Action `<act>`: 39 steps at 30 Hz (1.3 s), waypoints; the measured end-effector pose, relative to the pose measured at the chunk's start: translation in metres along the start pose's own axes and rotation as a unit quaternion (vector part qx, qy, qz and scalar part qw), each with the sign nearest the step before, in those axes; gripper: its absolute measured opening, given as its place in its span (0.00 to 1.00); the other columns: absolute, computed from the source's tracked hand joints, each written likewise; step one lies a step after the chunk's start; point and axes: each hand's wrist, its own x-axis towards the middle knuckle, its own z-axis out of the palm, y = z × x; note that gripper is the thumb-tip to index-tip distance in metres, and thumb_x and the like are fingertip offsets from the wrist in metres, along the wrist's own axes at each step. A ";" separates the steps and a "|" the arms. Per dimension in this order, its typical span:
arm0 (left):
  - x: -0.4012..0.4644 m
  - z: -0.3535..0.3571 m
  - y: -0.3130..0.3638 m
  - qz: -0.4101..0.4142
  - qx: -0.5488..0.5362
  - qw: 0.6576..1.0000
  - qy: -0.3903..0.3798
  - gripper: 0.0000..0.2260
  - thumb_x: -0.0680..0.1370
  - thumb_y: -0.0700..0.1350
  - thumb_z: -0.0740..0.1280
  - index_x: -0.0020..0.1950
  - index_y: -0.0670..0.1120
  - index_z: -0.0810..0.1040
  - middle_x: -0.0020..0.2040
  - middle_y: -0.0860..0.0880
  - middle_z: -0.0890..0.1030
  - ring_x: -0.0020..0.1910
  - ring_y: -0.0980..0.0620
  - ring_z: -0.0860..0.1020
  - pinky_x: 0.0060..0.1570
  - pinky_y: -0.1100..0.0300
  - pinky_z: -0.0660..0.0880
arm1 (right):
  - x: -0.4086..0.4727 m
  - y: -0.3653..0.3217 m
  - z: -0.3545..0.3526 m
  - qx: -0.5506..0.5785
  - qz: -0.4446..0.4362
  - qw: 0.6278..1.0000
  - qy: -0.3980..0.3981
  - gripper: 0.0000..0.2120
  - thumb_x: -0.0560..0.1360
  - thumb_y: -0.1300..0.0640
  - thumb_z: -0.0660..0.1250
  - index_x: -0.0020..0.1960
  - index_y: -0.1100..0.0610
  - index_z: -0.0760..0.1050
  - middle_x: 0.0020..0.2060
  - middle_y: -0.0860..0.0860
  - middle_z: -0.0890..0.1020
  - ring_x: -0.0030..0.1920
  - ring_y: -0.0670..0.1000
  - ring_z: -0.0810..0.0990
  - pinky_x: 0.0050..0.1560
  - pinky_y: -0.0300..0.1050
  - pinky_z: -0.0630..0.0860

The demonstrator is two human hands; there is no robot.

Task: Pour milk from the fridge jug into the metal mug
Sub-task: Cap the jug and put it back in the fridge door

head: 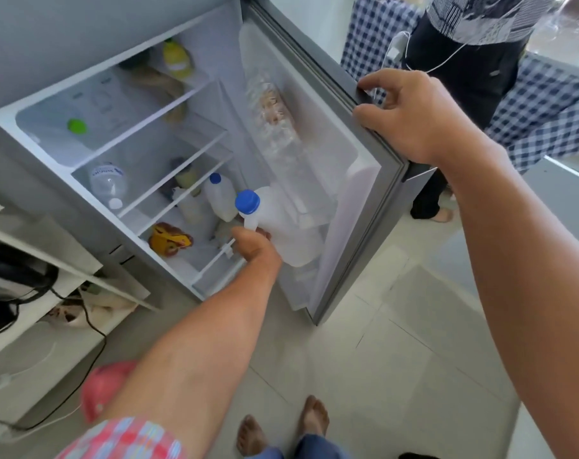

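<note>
A small grey fridge [49, 61] stands open in front of me. My left hand [255, 246] is closed around the handle of a white plastic milk jug [281, 226] with a blue cap, held just in front of the lower door shelf. My right hand [417, 117] grips the top edge of the open fridge door [344, 200]. A second, smaller blue-capped bottle [220, 200] stands on the lower shelf behind the jug. No metal mug is in view.
Inside the fridge are a water bottle [107, 182], a yellow bottle [178, 59] and a yellow packet [168, 240]. A person [463, 61] stands behind the door by a checked cloth. White shelving with cables sits at left; my bare feet [281, 425] are on the tiled floor.
</note>
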 end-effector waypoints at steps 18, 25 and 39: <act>-0.016 -0.002 -0.025 0.179 0.439 0.860 -0.187 0.15 0.86 0.40 0.53 0.45 0.41 0.76 0.40 0.46 0.77 0.35 0.52 0.71 0.26 0.72 0.65 | 0.002 0.001 0.004 0.006 -0.010 1.000 -0.002 0.22 0.78 0.44 0.67 0.70 0.48 0.77 0.43 0.48 0.78 0.38 0.49 0.76 0.46 0.42 0.72; -0.011 -0.011 -0.011 0.201 0.502 0.811 -0.222 0.14 0.85 0.41 0.57 0.40 0.46 0.72 0.40 0.48 0.76 0.42 0.50 0.72 0.35 0.64 0.68 | 0.000 -0.001 0.004 -0.009 -0.009 1.000 -0.006 0.23 0.79 0.44 0.66 0.72 0.49 0.76 0.47 0.50 0.76 0.40 0.52 0.78 0.42 0.43 0.70; -0.059 -0.026 0.091 0.335 0.363 0.843 -0.213 0.11 0.83 0.42 0.62 0.58 0.49 0.84 0.55 0.51 0.85 0.57 0.51 0.83 0.58 0.54 0.80 | -0.020 -0.058 0.030 0.041 0.023 0.997 -0.067 0.21 0.84 0.49 0.62 0.72 0.59 0.69 0.61 0.57 0.80 0.61 0.58 0.78 0.57 0.47 0.72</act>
